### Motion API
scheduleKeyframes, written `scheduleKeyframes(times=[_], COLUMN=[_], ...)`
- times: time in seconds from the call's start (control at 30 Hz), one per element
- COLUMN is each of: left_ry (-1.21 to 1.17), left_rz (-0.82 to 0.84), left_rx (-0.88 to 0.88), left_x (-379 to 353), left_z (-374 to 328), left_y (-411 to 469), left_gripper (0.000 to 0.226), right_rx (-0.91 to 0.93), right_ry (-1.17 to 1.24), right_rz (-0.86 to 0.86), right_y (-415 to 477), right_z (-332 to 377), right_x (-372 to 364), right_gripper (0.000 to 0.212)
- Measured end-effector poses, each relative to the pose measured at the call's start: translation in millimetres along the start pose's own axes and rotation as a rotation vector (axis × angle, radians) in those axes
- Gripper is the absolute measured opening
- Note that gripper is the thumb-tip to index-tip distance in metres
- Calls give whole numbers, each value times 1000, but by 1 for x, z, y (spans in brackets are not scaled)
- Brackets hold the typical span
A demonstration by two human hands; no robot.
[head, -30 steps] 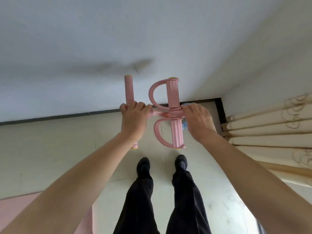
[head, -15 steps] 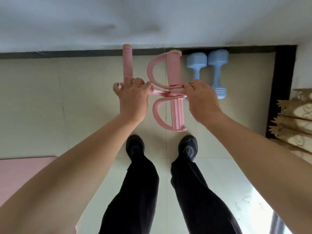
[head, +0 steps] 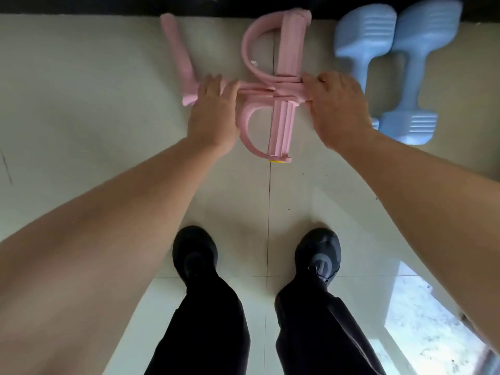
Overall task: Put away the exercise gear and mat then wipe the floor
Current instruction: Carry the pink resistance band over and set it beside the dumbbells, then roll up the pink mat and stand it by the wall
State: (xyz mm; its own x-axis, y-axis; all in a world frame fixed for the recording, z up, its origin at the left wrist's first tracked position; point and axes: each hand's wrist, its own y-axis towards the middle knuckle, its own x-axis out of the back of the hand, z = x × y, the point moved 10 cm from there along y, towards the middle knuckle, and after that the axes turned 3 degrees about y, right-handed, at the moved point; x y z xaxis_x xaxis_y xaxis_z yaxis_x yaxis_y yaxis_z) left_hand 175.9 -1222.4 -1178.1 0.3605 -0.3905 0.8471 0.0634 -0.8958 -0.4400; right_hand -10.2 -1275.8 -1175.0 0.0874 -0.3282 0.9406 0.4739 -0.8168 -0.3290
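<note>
Head view, near to far: two black shoes (head: 194, 255) on the tiled floor (head: 81, 117); left hand (head: 213, 115) and right hand (head: 335, 109) each closed on the pink pedal resistance puller (head: 281, 104), low over the floor; two blue dumbbells (head: 392, 63) just right, by the dark baseboard (head: 81, 5).

Pedal puller (head: 281, 90) sits low over the floor (head: 81, 90) by the baseboard (head: 81, 4), straight ahead of both shoes (head: 194, 255). Handle bar (head: 178, 55) on its left, foot loops right of that. Left hand (head: 213, 115) on the middle tubes, right hand (head: 338, 106) on the puller's right edge. Two dumbbells (head: 392, 66) side by side just right of the puller, along the baseboard.
</note>
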Motion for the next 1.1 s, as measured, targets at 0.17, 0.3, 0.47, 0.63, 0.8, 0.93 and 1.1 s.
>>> scheduleKeyframes(times=[0.17, 0.3, 0.47, 0.63, 0.8, 0.93, 1.1], left_ry=[-25, 158, 173, 170, 243, 313, 426], left_rz=[177, 38, -312, -503, -698, -813, -1031], left_rx=[-148, -56, -57, -52, -80, -66, 73], left_x=[-27, 16, 135, 291, 507, 690, 888], left_z=[1, 9, -27, -67, -109, -138, -148], left_y=[-11, -31, -82, -136, -206, -298, -443], left_gripper=[72, 59, 60, 72, 73, 72, 71], right_rx=[-25, -142, -168, -62, 48, 112, 302], right_ry=[34, 107, 192, 171, 151, 132, 95], right_rz=[190, 170, -219, -423, -568, -744, -973], right_y=[-8, -18, -52, -84, -115, -168, -237], right_z=[0, -3, 8, 31, 68, 111, 187], right_x=[-18, 15, 144, 306, 518, 710, 915], right_gripper=[92, 85, 71, 69, 73, 72, 69])
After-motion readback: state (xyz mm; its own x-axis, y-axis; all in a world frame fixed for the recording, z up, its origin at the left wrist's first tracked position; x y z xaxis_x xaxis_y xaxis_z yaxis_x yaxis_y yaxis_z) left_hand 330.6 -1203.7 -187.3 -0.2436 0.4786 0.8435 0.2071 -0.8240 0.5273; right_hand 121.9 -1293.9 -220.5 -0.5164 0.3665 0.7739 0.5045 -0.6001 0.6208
